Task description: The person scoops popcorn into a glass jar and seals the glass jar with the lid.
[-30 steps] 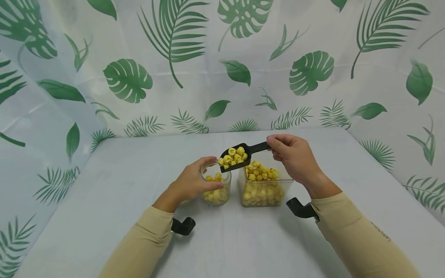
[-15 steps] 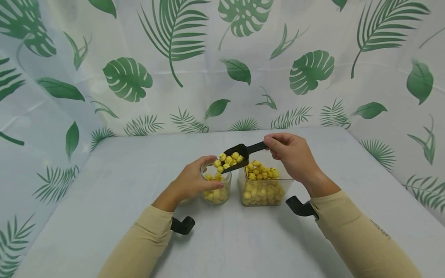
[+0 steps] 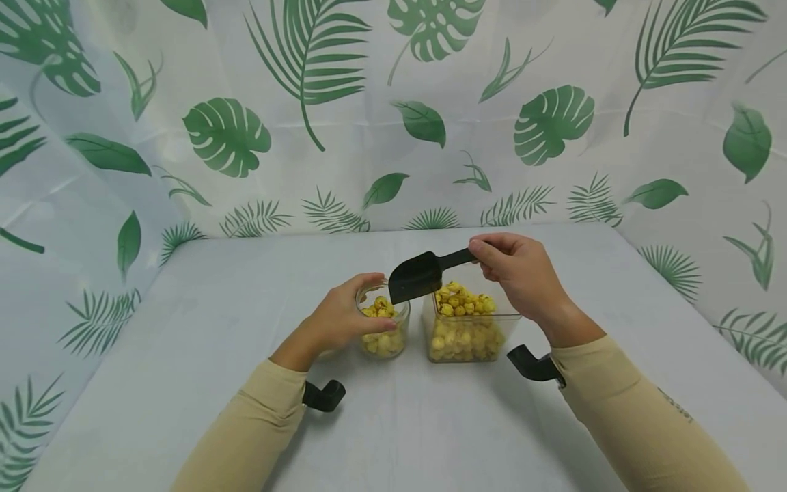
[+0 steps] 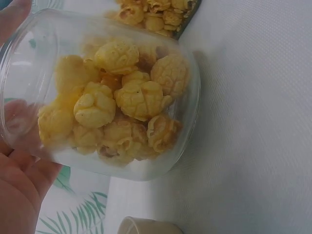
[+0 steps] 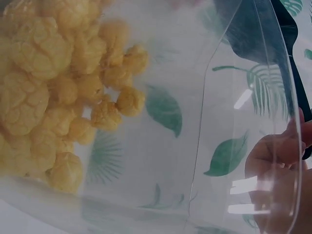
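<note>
My left hand (image 3: pixel 344 316) grips a clear round jar (image 3: pixel 404 331) near its rim, thumb on the near side and fingers on the far side. Yellow popcorn (image 3: pixel 381 307) fills much of the jar; the left wrist view shows the pieces through its wall (image 4: pixel 187 117). My right hand (image 3: pixel 519 273) pinches the handle end of a black scoop (image 3: pixel 416 277). The scoop is tipped over the jar's right rim, with no popcorn showing in it. Through a clear container's wall, the right wrist view catches the scoop (image 5: pixel 258 36) and part of the right hand (image 5: pixel 275 158).
Right of the jar, the clear square container (image 3: pixel 479 318) holds a heap of popcorn (image 3: pixel 464 301). A pale round-edged object (image 4: pixel 148 226) stands near the jar, mostly hidden by my left hand in the head view. A leaf-patterned cloth (image 3: pixel 369 130) hangs behind the white table (image 3: pixel 246 287).
The right hand has tilted the scoop over the jar. The popcorn it carried has dropped in, and the jar's heap is higher. My left hand keeps its grip in place.
</note>
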The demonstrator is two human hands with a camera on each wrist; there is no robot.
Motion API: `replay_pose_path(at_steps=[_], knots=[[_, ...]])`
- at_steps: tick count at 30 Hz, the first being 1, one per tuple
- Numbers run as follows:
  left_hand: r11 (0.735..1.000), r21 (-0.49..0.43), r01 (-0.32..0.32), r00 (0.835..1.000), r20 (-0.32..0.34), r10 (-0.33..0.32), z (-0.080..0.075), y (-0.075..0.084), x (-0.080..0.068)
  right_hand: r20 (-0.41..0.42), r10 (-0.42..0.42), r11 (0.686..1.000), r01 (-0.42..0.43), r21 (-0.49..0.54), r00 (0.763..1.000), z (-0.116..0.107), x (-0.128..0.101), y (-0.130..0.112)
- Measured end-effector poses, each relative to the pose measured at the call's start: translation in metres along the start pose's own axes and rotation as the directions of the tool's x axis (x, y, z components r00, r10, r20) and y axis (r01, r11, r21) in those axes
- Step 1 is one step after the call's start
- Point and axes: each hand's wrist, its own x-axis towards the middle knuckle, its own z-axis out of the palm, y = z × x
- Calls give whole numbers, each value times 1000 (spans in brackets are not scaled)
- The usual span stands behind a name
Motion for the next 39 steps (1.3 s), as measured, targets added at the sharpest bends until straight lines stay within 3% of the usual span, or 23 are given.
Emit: replay_pose_path(at_steps=[15,20,27,39], knots=[[1000,23,7,1000,5,-8,2,0,0,-15,17,999,-18,-27,1000,-10,-3,8],[999,28,21,1000,2,-21,1,0,0,-13,8,994,-7,107,1000,-17,-5,11],[998,13,56,998,2,-56,1,0,1,-2,3,943,-2,333,1000,-30,-6,21],[998,32,50,999,6,-50,0,3,0,-7,3,894,0,449,1000,-49,-11,34]])
